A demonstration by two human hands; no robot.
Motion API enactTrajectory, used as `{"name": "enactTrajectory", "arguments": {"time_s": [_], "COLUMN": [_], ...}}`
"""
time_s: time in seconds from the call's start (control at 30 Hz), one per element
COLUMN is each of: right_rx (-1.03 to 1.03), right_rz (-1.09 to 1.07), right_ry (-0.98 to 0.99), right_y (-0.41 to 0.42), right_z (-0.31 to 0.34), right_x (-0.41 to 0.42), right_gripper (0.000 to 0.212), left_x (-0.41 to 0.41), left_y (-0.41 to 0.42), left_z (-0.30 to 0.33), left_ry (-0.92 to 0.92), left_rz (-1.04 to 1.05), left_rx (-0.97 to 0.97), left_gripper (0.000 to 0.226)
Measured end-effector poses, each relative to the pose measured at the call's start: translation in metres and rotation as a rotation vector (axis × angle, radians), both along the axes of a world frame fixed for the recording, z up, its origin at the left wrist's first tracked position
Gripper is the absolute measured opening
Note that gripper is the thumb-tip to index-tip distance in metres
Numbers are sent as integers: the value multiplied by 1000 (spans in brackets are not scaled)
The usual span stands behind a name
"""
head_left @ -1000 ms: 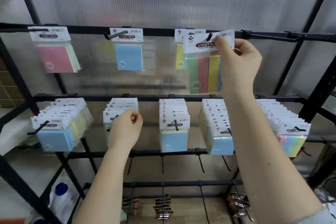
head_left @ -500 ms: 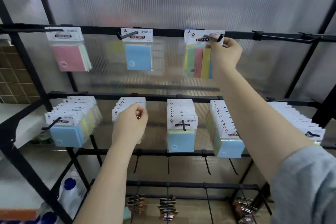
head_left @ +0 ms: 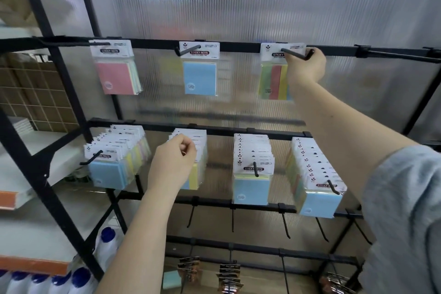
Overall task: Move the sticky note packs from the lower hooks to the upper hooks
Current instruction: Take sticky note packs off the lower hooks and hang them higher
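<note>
Our right hand pinches the striped pack, which hangs on the third hook of the top bar. Below that bar, our left hand curls its fingers round the front pack of the second row down.

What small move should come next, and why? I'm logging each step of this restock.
Probably let go with the right hand: the striped pack already hangs far back on the third upper hook. The left hand is already at the second lower stack, seemingly pinching its front pack.
</note>
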State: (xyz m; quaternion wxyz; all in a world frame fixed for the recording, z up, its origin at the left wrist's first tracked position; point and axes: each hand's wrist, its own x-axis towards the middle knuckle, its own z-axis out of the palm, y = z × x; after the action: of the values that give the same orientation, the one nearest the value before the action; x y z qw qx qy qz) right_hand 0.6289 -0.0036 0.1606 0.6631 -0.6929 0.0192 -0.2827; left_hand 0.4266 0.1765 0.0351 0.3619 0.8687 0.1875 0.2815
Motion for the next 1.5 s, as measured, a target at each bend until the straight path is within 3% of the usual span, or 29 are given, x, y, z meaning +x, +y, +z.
{"name": "enactTrajectory", "arguments": {"time_s": [0.43,0.8,1.13,1.5], "right_rx": [-33,86,-58,-234], "right_rz": [-186,14,35,63], "right_ry": [9,16,237,222], "right_y": [9,-8,-10,-2], "right_z": [-4,-107,-190,-208], "right_x": [-5,-95,-140,-162], "right_gripper": [37,11,32,34], "left_x": [-15,-29,-35,-31], "left_y": [9,23,26,25], "left_z": [2,-4,-13,-19], "left_ry": [21,5,11,29], "left_rz": [45,98,97,95], "left_rx": [29,-17,-46,-56], "left_gripper": [13,12,13,11]}}
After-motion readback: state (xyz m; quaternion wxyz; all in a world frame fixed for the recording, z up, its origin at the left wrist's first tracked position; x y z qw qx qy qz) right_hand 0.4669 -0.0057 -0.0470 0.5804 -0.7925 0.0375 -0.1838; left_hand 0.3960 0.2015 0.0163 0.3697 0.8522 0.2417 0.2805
